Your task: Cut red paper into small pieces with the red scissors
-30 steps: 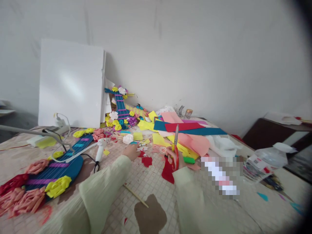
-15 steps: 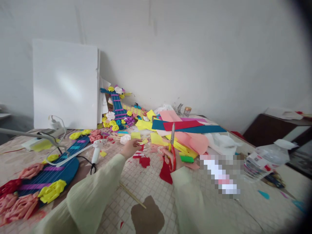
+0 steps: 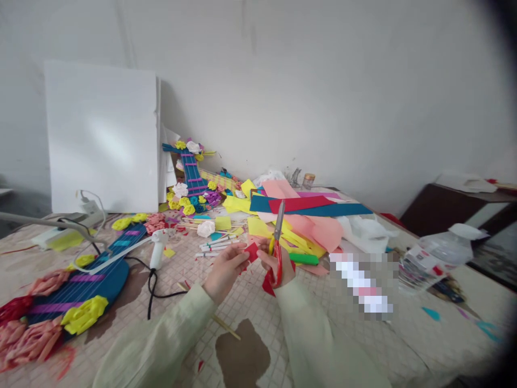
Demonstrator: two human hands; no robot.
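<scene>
Between finger and thumb of my left hand (image 3: 226,270) is a small piece of red paper (image 3: 252,251). My right hand (image 3: 284,267) has red-handled scissors (image 3: 278,243) looped on it, blades pointing up and away from me. Its fingertips come close to the paper's right edge; whether they touch it I cannot tell. Under and behind the right hand lies a larger red scrap (image 3: 268,283), partly hidden. A green block-like item (image 3: 305,259) is just right of that hand. Several white pens or sticks (image 3: 213,247) lie beyond the left hand.
Blue guitar-shaped craft (image 3: 100,264) with paper flowers lies at left, a white glue gun (image 3: 158,249) and its black cord beside it. Coloured paper sheets (image 3: 315,229) are piled at the back. A plastic bottle (image 3: 438,256) lies at right; a wooden stick (image 3: 226,327) is in front.
My left hand has come right and nearer, now holding the small red paper beside my right hand. The scissors stay in my right hand, which has shifted slightly left.
</scene>
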